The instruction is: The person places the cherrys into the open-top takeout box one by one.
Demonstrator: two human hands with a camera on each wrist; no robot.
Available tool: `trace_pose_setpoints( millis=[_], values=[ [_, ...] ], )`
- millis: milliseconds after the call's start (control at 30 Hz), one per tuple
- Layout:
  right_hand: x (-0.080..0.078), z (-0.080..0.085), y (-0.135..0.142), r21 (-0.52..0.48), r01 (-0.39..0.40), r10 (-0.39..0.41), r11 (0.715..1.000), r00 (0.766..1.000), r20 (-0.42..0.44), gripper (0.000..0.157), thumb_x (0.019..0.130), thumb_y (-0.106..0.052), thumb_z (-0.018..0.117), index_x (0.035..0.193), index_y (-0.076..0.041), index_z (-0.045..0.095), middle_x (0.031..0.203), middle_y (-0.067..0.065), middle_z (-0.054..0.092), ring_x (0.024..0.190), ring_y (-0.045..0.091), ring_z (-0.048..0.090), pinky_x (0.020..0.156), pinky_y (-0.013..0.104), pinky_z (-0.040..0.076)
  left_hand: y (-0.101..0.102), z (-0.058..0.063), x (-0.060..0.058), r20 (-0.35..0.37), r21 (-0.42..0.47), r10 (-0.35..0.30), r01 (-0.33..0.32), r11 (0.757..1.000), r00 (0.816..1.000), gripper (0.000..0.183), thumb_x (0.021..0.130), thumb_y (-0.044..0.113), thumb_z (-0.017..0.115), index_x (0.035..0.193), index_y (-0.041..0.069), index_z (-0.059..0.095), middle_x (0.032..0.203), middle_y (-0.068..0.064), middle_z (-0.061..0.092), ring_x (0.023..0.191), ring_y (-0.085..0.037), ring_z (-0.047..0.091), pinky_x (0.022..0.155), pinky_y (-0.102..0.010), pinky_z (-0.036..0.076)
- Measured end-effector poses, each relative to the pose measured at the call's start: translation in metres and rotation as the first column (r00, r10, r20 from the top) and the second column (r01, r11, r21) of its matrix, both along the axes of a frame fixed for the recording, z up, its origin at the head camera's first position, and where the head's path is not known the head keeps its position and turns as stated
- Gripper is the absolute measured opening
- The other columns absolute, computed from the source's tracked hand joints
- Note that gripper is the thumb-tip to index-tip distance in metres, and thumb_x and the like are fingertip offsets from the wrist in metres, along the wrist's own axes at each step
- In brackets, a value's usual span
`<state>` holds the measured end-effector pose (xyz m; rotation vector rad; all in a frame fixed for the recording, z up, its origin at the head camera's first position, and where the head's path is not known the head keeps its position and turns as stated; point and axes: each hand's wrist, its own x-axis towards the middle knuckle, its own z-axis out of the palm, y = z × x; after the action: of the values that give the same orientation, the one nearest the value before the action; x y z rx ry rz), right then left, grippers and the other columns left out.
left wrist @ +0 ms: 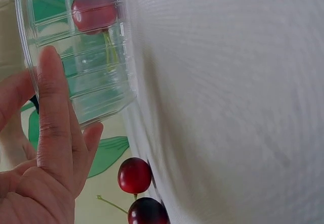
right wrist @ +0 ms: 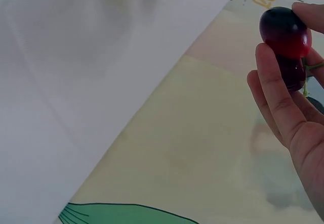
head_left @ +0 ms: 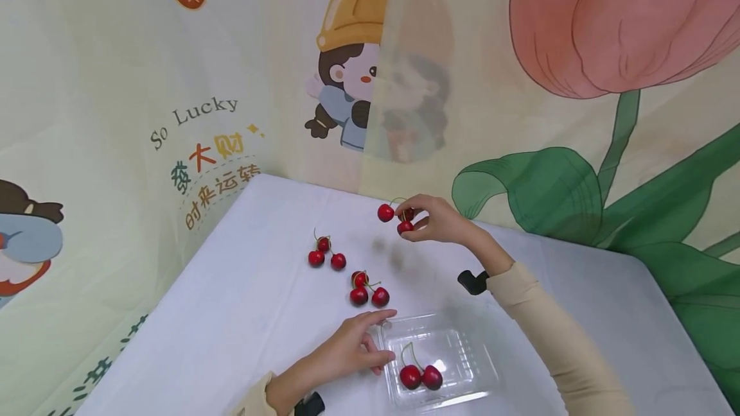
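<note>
Above the far part of the table, my right hand point(head_left: 437, 220) pinches a bunch of red cherries point(head_left: 385, 212) between thumb and fingers. The right wrist view shows a dark red cherry point(right wrist: 285, 33) at the fingertips, another partly hidden under it, and green stems beside them. My left hand point(head_left: 345, 350) rests against the left side of a clear plastic container point(head_left: 462, 339), its fingers mostly straight along the wall in the left wrist view. Two cherries point(head_left: 421, 377) with joined stems lie inside this container.
Behind the container, a bunch of three cherries point(head_left: 369, 294) lies on the white tablecloth point(head_left: 231, 326). Farther back and left is another bunch of three cherries point(head_left: 324, 253). A printed curtain point(head_left: 277, 82) hangs along the table's far and left edges.
</note>
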<state>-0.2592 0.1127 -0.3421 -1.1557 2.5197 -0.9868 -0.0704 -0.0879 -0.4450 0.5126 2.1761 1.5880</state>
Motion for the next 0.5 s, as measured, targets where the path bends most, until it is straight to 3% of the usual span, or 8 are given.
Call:
trace_pose_setpoints(
  millis=[133, 200, 300, 433, 500],
  values=[
    [0.007, 0.014, 0.005, -0.044, -0.028, 0.028, 0.999, 1.0, -0.003, 0.039, 0.079, -0.003, 0.079, 0.115, -0.001, 0.065, 0.105, 0.013, 0.063, 0.095, 0.026, 0.061, 0.077, 0.036, 0.057, 0.002, 0.003, -0.006, 0.003, -0.006, 0.002, -0.002, 1.0, 1.0, 0.066, 0.087, 0.017, 0.075, 0.145, 0.007, 0.044, 0.098, -0.007, 0.065, 0.061, -0.012, 0.067, 0.095, -0.033, 0.047],
    [0.012, 0.019, 0.008, -0.061, -0.047, 0.048, 0.997, 0.999, 0.01, 0.039, 0.079, -0.003, 0.08, 0.115, -0.001, 0.065, 0.105, 0.013, 0.063, 0.096, 0.026, 0.061, 0.078, 0.036, 0.057, 0.003, 0.004, -0.008, 0.015, -0.005, 0.002, -0.002, 1.0, 1.0, 0.066, 0.087, 0.017, 0.075, 0.145, 0.008, 0.044, 0.11, -0.009, 0.059, 0.061, -0.012, 0.067, 0.096, -0.034, 0.048],
    [0.022, 0.024, 0.013, -0.089, -0.08, 0.082, 0.993, 0.996, 0.021, 0.04, 0.079, -0.003, 0.08, 0.115, -0.003, 0.065, 0.105, 0.012, 0.063, 0.096, 0.024, 0.06, 0.078, 0.035, 0.057, 0.004, 0.003, -0.009, 0.028, -0.003, 0.004, -0.004, 1.0, 1.0, 0.067, 0.087, 0.018, 0.075, 0.145, 0.008, 0.044, 0.101, -0.01, 0.064, 0.061, -0.013, 0.067, 0.096, -0.032, 0.048],
    [0.037, 0.024, 0.02, -0.119, -0.12, 0.124, 0.986, 0.992, 0.028, 0.042, 0.077, 0.0, 0.08, 0.116, -0.005, 0.065, 0.109, 0.009, 0.063, 0.096, 0.022, 0.061, 0.079, 0.031, 0.057, 0.006, 0.001, -0.008, 0.045, 0.021, 0.002, -0.003, 1.0, 0.999, 0.067, 0.086, 0.017, 0.076, 0.145, 0.008, 0.044, 0.078, -0.008, 0.068, 0.06, -0.015, 0.068, 0.094, -0.027, 0.047],
    [0.045, 0.023, 0.024, -0.133, -0.134, 0.14, 0.982, 0.99, 0.034, 0.043, 0.077, 0.0, 0.08, 0.117, -0.005, 0.065, 0.112, 0.01, 0.063, 0.097, 0.021, 0.062, 0.079, 0.032, 0.057, 0.007, 0.0, -0.008, 0.057, 0.03, 0.001, -0.002, 1.0, 0.998, 0.067, 0.086, 0.016, 0.076, 0.145, 0.008, 0.044, 0.089, -0.008, 0.067, 0.06, -0.016, 0.068, 0.09, -0.024, 0.048]
  ],
)
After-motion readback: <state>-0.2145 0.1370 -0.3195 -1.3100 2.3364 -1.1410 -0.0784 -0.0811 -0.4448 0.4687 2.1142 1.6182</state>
